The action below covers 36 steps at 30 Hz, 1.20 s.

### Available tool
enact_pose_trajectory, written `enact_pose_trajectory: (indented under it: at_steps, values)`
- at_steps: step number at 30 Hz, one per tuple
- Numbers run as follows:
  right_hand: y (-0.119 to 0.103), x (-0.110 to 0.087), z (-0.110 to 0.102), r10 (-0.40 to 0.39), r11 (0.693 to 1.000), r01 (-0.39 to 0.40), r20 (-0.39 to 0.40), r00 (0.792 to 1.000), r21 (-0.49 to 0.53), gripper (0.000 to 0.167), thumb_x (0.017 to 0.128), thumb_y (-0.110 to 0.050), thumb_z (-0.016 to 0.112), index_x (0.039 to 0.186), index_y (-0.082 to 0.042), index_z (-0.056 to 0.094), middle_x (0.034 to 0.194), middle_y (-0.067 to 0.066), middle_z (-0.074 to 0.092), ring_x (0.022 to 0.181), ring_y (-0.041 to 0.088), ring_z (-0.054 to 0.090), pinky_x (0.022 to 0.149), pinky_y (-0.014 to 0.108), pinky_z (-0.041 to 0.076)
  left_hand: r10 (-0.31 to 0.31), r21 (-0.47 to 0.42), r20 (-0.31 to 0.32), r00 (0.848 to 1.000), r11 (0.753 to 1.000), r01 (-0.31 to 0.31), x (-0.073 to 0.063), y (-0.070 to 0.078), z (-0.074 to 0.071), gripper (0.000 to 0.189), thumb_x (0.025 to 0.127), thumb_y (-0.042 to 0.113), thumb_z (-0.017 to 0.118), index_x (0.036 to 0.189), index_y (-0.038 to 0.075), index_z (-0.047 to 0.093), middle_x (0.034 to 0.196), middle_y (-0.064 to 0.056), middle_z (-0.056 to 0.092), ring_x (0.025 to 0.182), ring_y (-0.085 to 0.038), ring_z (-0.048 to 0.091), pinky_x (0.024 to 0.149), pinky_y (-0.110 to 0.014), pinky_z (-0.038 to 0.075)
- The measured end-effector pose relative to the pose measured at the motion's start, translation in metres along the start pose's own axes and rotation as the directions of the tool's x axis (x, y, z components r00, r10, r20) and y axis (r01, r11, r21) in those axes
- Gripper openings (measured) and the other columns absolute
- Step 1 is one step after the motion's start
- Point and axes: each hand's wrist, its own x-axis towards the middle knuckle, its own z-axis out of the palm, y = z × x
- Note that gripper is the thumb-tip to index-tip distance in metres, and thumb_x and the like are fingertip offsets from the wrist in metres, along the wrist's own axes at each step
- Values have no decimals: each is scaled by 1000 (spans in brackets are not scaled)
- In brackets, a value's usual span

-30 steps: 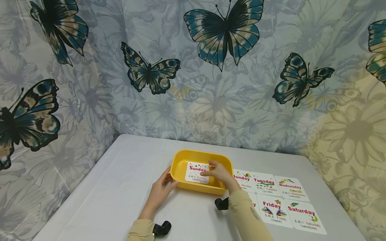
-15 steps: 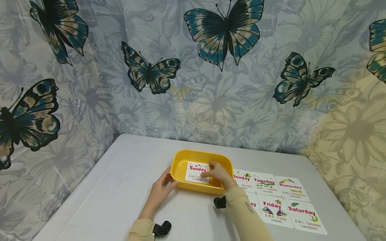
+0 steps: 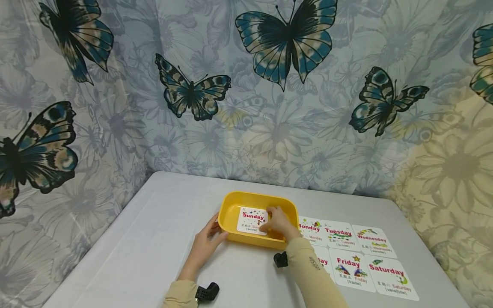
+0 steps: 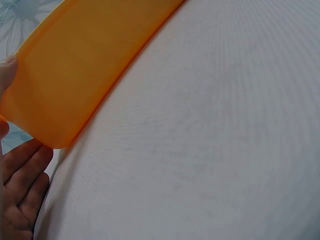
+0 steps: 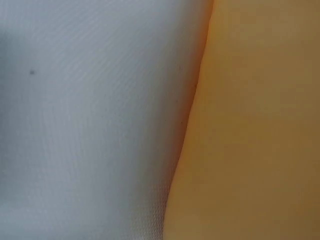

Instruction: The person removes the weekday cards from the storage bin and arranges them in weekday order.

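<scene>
A yellow plastic tray (image 3: 250, 242) stands on the white-covered table. Inside it lies a white card (image 3: 250, 226) printed "Sunday" in red. At the tray's near left corner, my left hand (image 3: 206, 240) holds the wall, thumb in front and fingers round the side; the left wrist view shows its fingers (image 4: 32, 170) against the orange-looking wall. My right hand (image 3: 281, 223) reaches into the tray and pinches the card's right side, the thumb on its face near the edge. Part of the card is hidden under that hand. In the right wrist view only cloth and the tray's outer wall (image 5: 250, 125) appear.
To the right lie more day cards in two rows, among them Tuesday (image 3: 338, 241), Wednesday (image 3: 373, 244), Friday (image 3: 351, 278) and Saturday (image 3: 390, 282). The right forearm partly covers others. A butterfly-patterned cloth wall (image 3: 285, 141) rises behind the table (image 3: 173, 201).
My right thumb has drawn back to the right across the Sunday card, closer to the fingers. The left hand and the tray have stayed where they were.
</scene>
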Motion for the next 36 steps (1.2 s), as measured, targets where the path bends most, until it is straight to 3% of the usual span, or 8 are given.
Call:
enact_pose_trajectory:
  at_steps: [14, 25, 36]
  values:
    - [-1, -3, 1, 24, 999, -23, 20, 1000, -29, 81, 60, -15, 88, 130, 0, 50, 127, 21, 37, 107, 33, 39, 101, 46, 34, -5, -7, -3, 1000, 1000, 5, 1, 2, 0, 71, 82, 44, 66, 143, 24, 37, 116, -7, 60, 106, -22, 56, 95, -44, 43]
    - [-5, -3, 2, -32, 998, 31, -3, 999, -45, 76, 60, -13, 88, 123, 3, 47, 119, 18, 45, 105, 32, 42, 100, 44, 35, 6, 6, -8, 1000, 1000, -6, 1, 0, -2, 71, 82, 46, 66, 144, 24, 36, 118, -6, 60, 106, -23, 56, 94, -44, 43]
    - [-10, -2, 4, 5, 999, -3, -64, 998, 39, 78, 66, 0, 81, 130, 1, 37, 124, 21, 48, 103, 31, 47, 98, 45, 38, 9, 1, -7, 1000, 1000, -9, 1, -1, -1, 71, 82, 45, 66, 143, 26, 36, 117, -5, 60, 106, -22, 57, 94, -45, 43]
